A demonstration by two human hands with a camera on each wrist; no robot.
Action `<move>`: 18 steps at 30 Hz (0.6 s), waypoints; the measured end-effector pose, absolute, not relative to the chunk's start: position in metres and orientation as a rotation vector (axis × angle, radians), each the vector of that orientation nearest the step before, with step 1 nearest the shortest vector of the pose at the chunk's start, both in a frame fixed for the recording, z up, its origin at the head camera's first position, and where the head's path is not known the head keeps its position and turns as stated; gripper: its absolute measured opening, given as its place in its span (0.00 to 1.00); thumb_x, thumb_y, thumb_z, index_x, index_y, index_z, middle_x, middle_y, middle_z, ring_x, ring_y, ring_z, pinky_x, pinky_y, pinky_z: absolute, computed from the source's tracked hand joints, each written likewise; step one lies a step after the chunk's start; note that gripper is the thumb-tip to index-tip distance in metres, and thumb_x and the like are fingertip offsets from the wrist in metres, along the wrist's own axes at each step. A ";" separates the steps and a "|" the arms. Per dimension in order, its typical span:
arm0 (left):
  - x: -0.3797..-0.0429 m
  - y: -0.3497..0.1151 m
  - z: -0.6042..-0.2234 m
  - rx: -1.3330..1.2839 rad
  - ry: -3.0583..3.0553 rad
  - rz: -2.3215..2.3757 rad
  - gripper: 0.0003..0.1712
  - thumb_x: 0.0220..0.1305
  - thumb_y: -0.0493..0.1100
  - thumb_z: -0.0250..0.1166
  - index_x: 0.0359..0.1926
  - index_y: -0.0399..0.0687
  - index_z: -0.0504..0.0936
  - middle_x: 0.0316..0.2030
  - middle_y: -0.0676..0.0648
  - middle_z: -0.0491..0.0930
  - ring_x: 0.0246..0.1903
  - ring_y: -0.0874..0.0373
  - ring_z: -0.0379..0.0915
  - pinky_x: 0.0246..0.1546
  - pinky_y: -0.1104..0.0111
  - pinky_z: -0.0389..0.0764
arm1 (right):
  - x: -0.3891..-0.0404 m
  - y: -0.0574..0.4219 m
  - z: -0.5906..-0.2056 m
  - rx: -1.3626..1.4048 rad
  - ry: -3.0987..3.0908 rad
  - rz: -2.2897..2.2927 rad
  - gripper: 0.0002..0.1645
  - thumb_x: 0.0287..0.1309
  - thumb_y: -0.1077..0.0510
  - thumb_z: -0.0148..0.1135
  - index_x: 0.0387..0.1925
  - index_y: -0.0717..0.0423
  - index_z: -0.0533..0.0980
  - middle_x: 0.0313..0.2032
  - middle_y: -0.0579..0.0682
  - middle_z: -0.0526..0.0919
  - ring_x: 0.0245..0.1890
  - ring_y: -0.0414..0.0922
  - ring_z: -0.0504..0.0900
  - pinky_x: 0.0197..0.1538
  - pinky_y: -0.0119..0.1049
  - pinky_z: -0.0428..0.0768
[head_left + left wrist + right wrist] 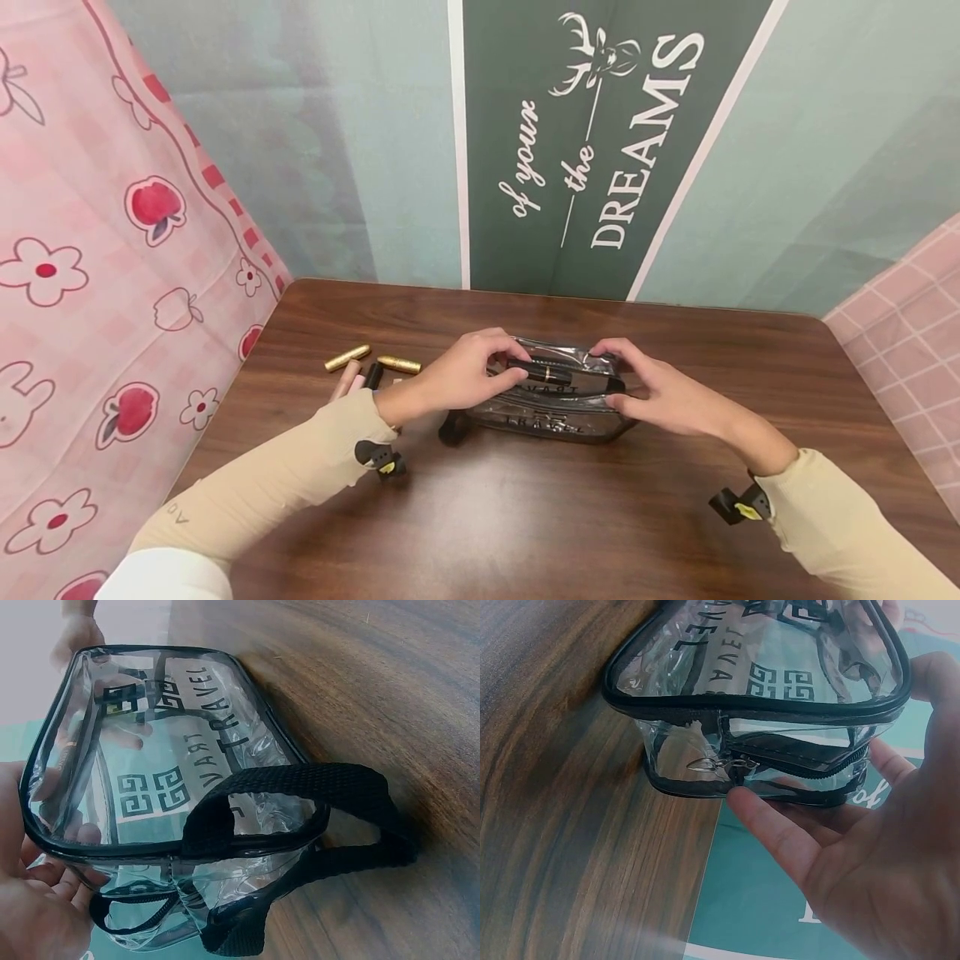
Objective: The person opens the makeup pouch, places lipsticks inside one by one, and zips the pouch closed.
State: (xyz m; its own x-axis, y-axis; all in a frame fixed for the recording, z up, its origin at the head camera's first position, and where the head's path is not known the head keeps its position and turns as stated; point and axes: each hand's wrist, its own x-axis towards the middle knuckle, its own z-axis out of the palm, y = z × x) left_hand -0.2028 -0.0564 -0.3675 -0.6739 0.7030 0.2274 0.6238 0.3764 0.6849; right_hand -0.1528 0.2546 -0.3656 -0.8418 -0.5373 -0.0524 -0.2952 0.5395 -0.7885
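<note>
Pink cloth (45, 325) printed with apples and flowers hangs at the far left, beside the brown wooden table (480, 525). Next come loose cosmetics on the wood: two gold tubes (347, 358), one to either side of a short black cylinder (373, 375), and pinkish sticks (345, 381) partly hidden by my left forearm. That arm wears a beige sleeve (262, 487) with a black mount (381, 457) at the wrist. My left hand (477, 367) reaches over the left end of the clear bag (555, 422), thumb and fingers pinching one end of a black tube (552, 377) with a gold ring. The tube lies in the bag's mouth, between its two long rims. Below that hand a black strap (452, 427) loops from the bag's left end. The bag rests on the table, black piping along its edges and dark lettering on its side; behind it hangs a dark green panel (547, 267) with white words and a deer's head. At the bag's right end my right hand (660, 396) holds on, thumb at the near rim, a finger at the far one. From the right wrist, a silver zip pull (712, 763) shows near one fingertip. Pink checked cloth (911, 333) borders the far right.
</note>
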 end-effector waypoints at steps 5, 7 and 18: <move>-0.201 -0.056 -0.370 1.236 2.517 1.189 0.09 0.67 0.41 0.69 0.47 0.44 0.86 0.40 0.52 0.82 0.37 0.61 0.74 0.42 0.72 0.76 | -0.150 0.255 -0.368 -0.696 2.515 -1.178 0.36 0.63 0.65 0.65 0.67 0.44 0.61 0.54 0.62 0.75 0.49 0.54 0.81 0.45 0.35 0.84; -0.200 -0.056 -0.370 1.241 2.517 1.186 0.09 0.67 0.41 0.69 0.47 0.44 0.86 0.40 0.52 0.82 0.37 0.61 0.74 0.43 0.73 0.76 | -0.148 0.255 -0.369 -0.700 2.522 -1.172 0.36 0.63 0.65 0.65 0.67 0.44 0.61 0.54 0.62 0.75 0.49 0.55 0.81 0.45 0.35 0.84; -0.192 -0.057 -0.373 1.233 2.468 1.244 0.18 0.64 0.42 0.73 0.52 0.41 0.83 0.44 0.44 0.80 0.44 0.54 0.75 0.48 0.62 0.79 | -0.141 0.253 -0.373 -0.724 2.488 -1.236 0.35 0.64 0.66 0.65 0.67 0.45 0.61 0.54 0.62 0.74 0.47 0.50 0.81 0.41 0.36 0.85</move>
State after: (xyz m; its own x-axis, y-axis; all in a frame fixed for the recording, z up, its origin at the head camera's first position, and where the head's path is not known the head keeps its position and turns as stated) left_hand -0.1919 -0.0571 -0.3734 -0.6625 0.7095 0.2401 0.6150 0.3323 0.7151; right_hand -0.1406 0.2532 -0.3725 -0.8388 -0.5442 -0.0183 -0.3142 0.5112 -0.7999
